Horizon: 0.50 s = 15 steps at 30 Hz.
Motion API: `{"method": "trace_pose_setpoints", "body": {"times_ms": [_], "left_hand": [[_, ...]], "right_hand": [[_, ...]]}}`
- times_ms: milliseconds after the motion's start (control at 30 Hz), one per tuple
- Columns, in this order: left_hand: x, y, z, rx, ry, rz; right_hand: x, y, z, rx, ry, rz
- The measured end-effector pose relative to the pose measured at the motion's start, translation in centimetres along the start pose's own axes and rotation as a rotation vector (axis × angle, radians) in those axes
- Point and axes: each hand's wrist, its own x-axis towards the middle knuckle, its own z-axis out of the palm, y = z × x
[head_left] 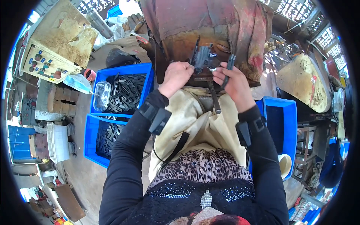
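Slender black tool (231, 61) gripped in curled right hand (234, 83), left hand (175, 77) curled inward, whether anything is held cannot be told, thin dark strip (196, 49) seen just beyond its fingertips

Matt, metal-looking held dark piece (231, 62); smooth blue plastic bin (291, 127); rough, stained reddish cloth (176, 18).

Wide fisheye view from head height, facing downward
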Motion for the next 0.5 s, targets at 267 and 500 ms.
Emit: {"method": "trace_pose_setpoints", "body": {"times_ms": [267, 500], "left_hand": [[-3.6, 4.7, 1.4, 0.290, 0.086, 0.273], [-2.6, 1.8, -0.3, -0.071, -0.160, 0.262]], "right_hand": [[2.0, 2.5, 4.1, 0.289, -0.051, -0.058], [2.2, 2.6, 1.7, 0.148, -0.231, -0.079]]}}
